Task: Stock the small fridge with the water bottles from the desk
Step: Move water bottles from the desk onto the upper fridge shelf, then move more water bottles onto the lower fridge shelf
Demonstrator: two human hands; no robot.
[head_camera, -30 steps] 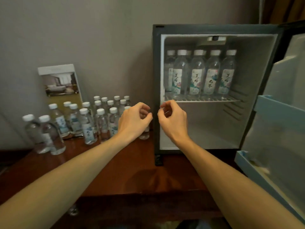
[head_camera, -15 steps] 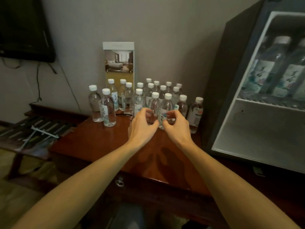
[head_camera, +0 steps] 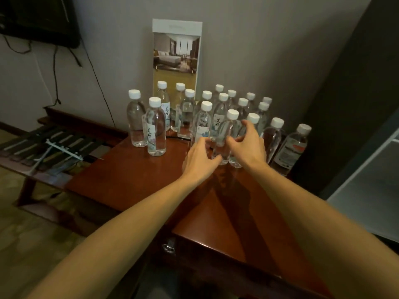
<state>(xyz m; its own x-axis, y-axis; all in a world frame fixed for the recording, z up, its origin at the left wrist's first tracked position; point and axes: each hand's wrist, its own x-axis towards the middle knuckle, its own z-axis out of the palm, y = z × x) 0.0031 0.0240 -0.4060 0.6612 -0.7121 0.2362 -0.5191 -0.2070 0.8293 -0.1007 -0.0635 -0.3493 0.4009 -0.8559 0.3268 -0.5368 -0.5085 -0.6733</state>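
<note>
head view: you've turned from fridge to worktop; left hand, right hand now at front bottles, centre frame; fingers half-curled, grip unconfirmed. next load starting.

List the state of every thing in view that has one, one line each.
Water bottles, upright on the desk, caps on.
Left hand, fingers curled beside the front bottle; grip unclear.
Right hand, fingers curved round a neighbouring bottle; grip unclear.
Fridge, open, white inside showing.
Brochure, upright against the wall.
Wall screen, dark.
</note>
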